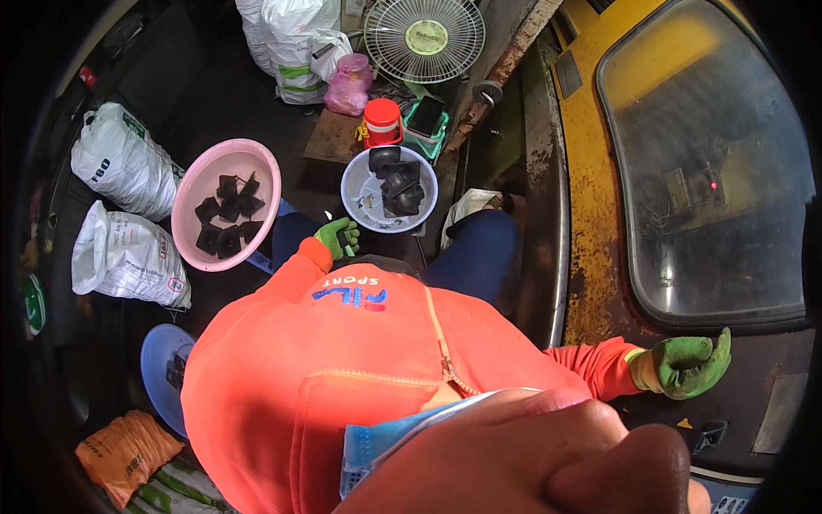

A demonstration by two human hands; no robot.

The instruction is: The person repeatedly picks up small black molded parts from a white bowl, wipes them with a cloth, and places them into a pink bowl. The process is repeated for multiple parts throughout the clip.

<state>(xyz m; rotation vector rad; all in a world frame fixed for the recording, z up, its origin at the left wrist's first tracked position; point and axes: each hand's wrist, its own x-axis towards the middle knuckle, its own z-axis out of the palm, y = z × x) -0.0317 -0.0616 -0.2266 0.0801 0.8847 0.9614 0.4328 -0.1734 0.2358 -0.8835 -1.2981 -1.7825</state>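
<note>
My left hand [340, 239], in a green glove, is in front of my lap beside the pale blue basin [348, 193]. Its fingers are curled, and what they hold, if anything, is too small to name. Several black moulded pieces [400, 184] lie heaped in that basin. My right hand [690, 366], gloved in green too, is stretched out to the right, just below the window of the yellow machine door [591, 257]. Its fingers are loosely bent and apart, with nothing seen in them. To the left, a pink basin [187, 206] holds several square black pieces [229, 206].
A red jug [383, 122] and a green basket [438, 141] stand beyond the blue basin, near a fan [425, 38]. White sacks [128, 163] line the left. A blue basin [154, 377] and an orange sack [128, 454] are at the lower left.
</note>
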